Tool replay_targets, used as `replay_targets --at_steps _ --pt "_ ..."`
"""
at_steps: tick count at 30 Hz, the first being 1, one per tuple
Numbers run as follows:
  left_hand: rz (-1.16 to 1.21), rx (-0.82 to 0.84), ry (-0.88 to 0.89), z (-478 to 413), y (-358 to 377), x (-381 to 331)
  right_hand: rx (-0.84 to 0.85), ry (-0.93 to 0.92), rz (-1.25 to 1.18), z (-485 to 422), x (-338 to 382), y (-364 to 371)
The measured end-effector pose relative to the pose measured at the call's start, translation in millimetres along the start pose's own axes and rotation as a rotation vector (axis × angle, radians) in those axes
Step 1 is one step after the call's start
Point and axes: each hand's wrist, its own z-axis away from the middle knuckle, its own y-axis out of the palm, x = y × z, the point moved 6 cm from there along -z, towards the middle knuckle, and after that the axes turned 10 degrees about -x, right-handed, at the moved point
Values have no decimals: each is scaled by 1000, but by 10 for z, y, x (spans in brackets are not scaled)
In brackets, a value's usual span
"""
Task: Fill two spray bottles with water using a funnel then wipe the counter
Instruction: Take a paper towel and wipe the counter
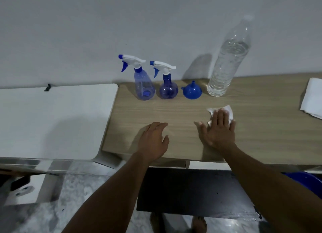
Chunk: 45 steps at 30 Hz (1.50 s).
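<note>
Two spray bottles stand up straight at the back of the wooden counter (174,110), close to the wall. The tall spray bottle (143,83) is on the left and the round spray bottle (168,89) is just beside it. Both white tops point their blue noses to the left. Next to them on the right sits the blue funnel (192,92). It is upside down, with its wide mouth flat on the counter and its thin spout pointing up. The big clear water bottle (226,62) stands right of the funnel, with water in it. In front of the water bottle lies a small white tissue (229,111). The right hand (218,130) lies flat on the tissue, palm down. Its fingers are straight and a little spread, pointing to the wall, and they press the tissue onto the wood. The left hand (153,142) rests on the counter near the front edge, well apart from the bottles. Its fingers are loosely bent and hold nothing. Both arms reach forward over the edge. A folded white cloth (311,100) lies at the far right, and a white table (52,119) stands on the left.
</note>
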Motion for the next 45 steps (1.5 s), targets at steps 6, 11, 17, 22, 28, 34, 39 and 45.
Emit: replay_targets --at_steps 6,11,17,22,28,34,39,45 --pt "39 -53 -38 11 -220 559 -112 453 -49 327 460 207" --pt "21 -104 -51 67 -625 1401 -96 465 -106 321 1499 495" --pt "0 -184 -130 247 -1208 2313 54 294 -52 178 2856 951" --pt "14 -216 -206 402 -1406 2746 99 -59 -79 371 3737 1178" --pt "44 -198 -227 444 -1306 2675 147 -615 66 846 3630 1081" --pt "46 -134 -192 456 -1003 2070 152 -727 189 812 2779 732" --pt "39 -99 -171 435 -590 1297 154 -631 183 533 1545 300" --pt "17 -21 -18 463 82 102 136 -414 205 271 -274 -139"
